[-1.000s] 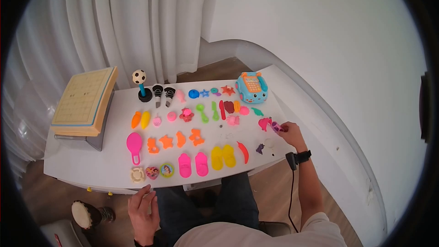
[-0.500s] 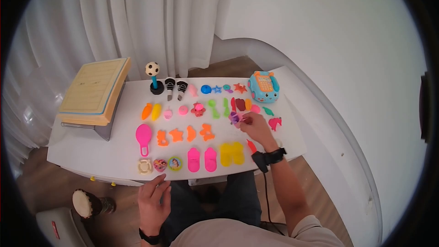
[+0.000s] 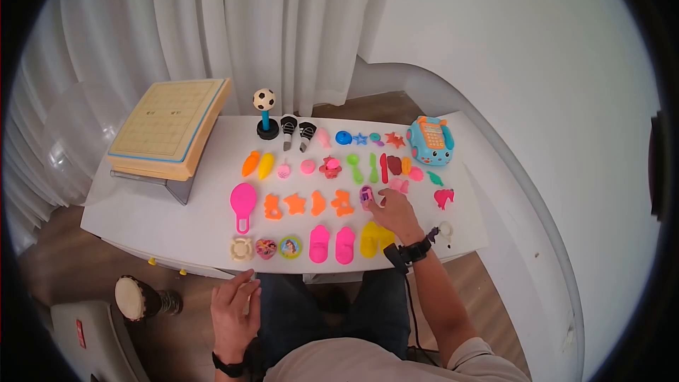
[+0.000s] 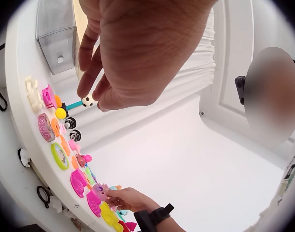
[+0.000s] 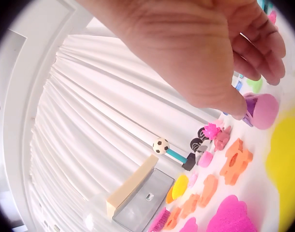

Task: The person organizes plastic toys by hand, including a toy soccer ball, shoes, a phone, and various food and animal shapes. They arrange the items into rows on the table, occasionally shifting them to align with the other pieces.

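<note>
Just right of the row of orange cut-out shapes stands a small purple toy shoe, rounded at one end. My right hand is beside it, coming in from the right. In the right wrist view, the thumb is right at the toy shoe, while the other fingers are spread away from it. Yellow slipper shapes lie partly under the right wrist in the head view. My left hand hangs before the table's front edge, fingers loosely bent, holding nothing.
Several toys stand in rows on the white table. A toy telephone is at the back right, a soccer-ball stand at the back. On the left, a board rests on a grey support. Pink slipper shapes lie near the front edge.
My right hand has carried the purple toy shoe from the table's right side leftward, to beside the orange shapes, and its fingers have spread. The left hand stays before the front edge.
</note>
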The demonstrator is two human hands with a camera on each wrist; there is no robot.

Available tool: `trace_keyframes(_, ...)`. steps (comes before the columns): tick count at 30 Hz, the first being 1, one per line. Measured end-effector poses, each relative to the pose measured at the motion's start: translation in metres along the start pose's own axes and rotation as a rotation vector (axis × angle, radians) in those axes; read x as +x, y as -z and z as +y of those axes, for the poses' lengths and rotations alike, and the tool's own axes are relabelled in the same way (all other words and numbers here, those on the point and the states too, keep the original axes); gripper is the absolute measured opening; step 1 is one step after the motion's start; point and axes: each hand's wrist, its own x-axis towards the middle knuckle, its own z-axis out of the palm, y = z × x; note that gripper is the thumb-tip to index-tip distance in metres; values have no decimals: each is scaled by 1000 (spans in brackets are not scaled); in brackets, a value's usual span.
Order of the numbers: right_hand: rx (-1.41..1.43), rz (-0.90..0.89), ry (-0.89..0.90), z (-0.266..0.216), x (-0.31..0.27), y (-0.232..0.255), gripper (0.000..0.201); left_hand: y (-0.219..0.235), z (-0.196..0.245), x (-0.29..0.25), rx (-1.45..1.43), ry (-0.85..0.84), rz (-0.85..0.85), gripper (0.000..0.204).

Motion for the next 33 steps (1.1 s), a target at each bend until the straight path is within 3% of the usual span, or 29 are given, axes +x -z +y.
trace_keyframes(5,74,59,45,21,25,43,35,-2,4,6,-13,-10,8,18)
trace_keyframes(8,48,184,-101,44,38,66,29,-4,4,8,-16,-30,19,19)
trace_keyframes(10,-46,287,18,67,46,57,28,-6,3,7,-19,-34,13,19)
trace_keyframes(13,-64,260,43,86,49,26,31,-7,4,5,-18,-27,9,20)
trace_keyframes(17,-78,217,19,70,41,10,36,-3,5,5,-16,-25,19,20)
trace_keyframes(22,-215,185,40,69,34,-2,28,3,1,2,3,-5,35,19)
trace_keyframes(33,-130,179,27,70,9,-4,16,-4,3,3,-1,-14,4,19)
